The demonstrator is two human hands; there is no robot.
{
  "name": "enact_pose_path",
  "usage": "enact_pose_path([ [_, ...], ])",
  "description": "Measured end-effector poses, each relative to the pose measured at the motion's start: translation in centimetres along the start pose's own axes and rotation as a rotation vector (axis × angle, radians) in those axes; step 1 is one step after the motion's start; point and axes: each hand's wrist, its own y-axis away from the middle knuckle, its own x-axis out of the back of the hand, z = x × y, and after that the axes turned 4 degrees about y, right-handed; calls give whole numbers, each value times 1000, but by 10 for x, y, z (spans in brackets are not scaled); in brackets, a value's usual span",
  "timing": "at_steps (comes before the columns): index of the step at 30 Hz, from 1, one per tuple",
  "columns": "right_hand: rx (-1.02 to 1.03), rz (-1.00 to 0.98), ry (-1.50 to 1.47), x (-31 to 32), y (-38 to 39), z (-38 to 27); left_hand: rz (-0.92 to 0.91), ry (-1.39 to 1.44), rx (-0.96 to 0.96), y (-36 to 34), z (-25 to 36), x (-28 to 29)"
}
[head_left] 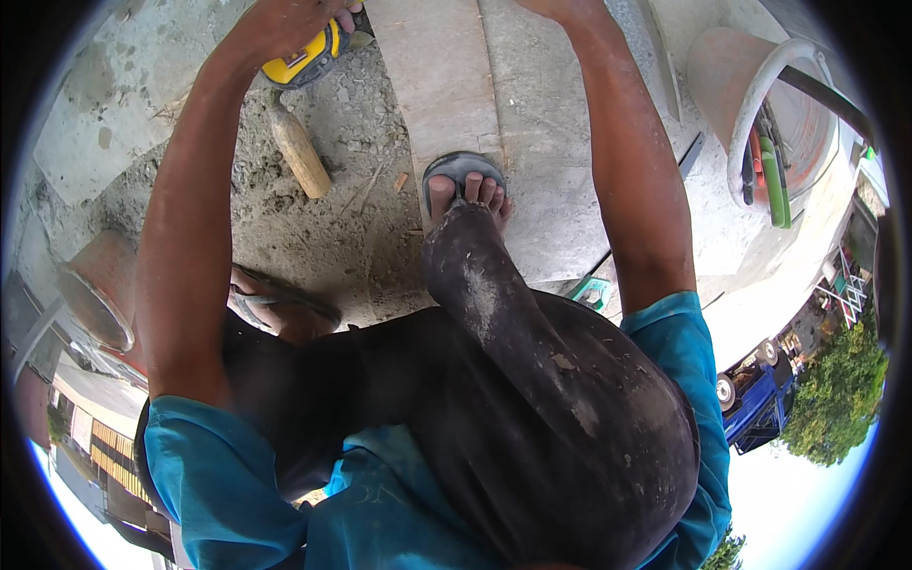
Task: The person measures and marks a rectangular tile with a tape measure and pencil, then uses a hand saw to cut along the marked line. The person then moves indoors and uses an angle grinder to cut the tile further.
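Observation:
My left hand (313, 17) reaches to the top edge, closed on a yellow-and-black tool (297, 62) that looks like a tape measure and is partly hidden by it. Just below lies a short wooden stick (302, 155) on gritty ground. My right hand (556, 8) is mostly cut off at the top edge, its fingers out of sight beside a long pale board (442, 85). My right foot, in a dark sandal (461, 161), rests on that board.
At the right stands a bucket (722, 90) with green- and red-handled tools (774, 185). A green tool (594, 293) lies by my right elbow. Another bucket (95, 294) is at left. A blue vehicle (760, 404) and trees stand farther right.

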Motion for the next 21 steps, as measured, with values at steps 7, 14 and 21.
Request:
enact_pose_path([
  [7,2,9,42,0,-1,-1,33,-94,-5,7,15,0],
  [14,-43,-1,-3,1,1,-7,-107,-286,-101,15,-1,-6],
  [21,9,27,74,0,2,-3,-194,-281,-87,20,5,-19],
])
